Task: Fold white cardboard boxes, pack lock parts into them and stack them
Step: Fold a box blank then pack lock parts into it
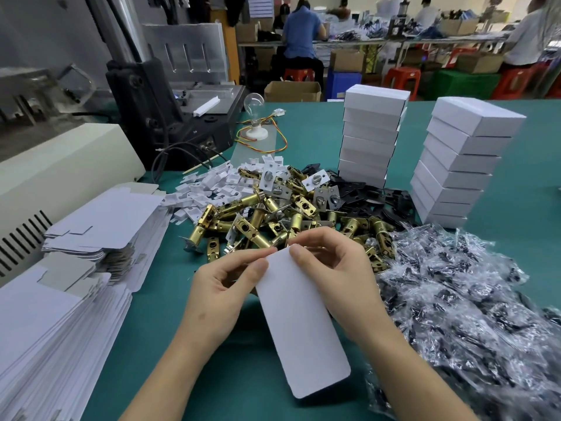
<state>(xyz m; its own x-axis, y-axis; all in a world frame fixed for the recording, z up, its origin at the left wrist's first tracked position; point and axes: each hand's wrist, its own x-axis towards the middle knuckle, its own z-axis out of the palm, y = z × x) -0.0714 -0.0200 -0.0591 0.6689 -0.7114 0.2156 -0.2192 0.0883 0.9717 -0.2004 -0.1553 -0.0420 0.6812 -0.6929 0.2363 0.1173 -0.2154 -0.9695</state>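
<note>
I hold a flat white cardboard box blank upright over the green table, its rounded flap end pointing toward me. My left hand pinches its far left corner. My right hand grips the far right edge, thumb on the front face. Beyond my hands lies a heap of brass lock latches mixed with silver plates, white plastic pieces and black plates. Two stacks of folded white boxes stand behind: one in the middle, one at the right.
Piles of flat box blanks fill the left side. Clear bags with black screws cover the right. A beige machine, a black machine and a bulb on a white base stand at the back left. Seated workers are far behind.
</note>
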